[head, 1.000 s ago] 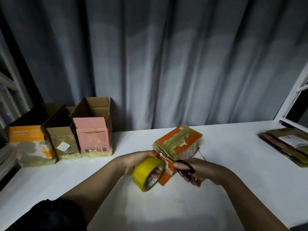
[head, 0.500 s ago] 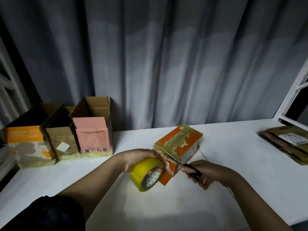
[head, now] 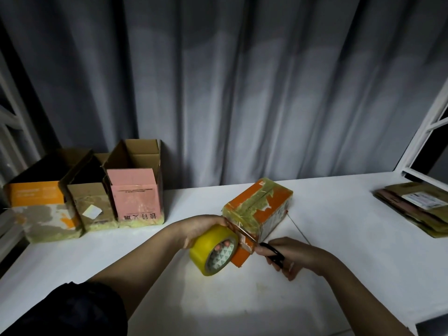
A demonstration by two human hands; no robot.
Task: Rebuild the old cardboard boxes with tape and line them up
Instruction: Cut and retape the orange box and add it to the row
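A white bench (head: 339, 238) before grey curtains. The orange box (head: 264, 212) lies mid-bench. Just beside it, the left hand (head: 196, 229) grips a tape roll (head: 213, 251); right hand (head: 293, 255) fingers are curled through scissors (head: 271, 253). The cut may nick the box or tangle the tape.

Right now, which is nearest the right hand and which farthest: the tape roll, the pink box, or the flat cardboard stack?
From the right hand, in the head view:
1. Tape roll, just to its left, held by the left hand.
2. Flat cardboard stack, off to the right at the table's edge.
3. Pink box, far left by the curtain.
The last two are nearly level.
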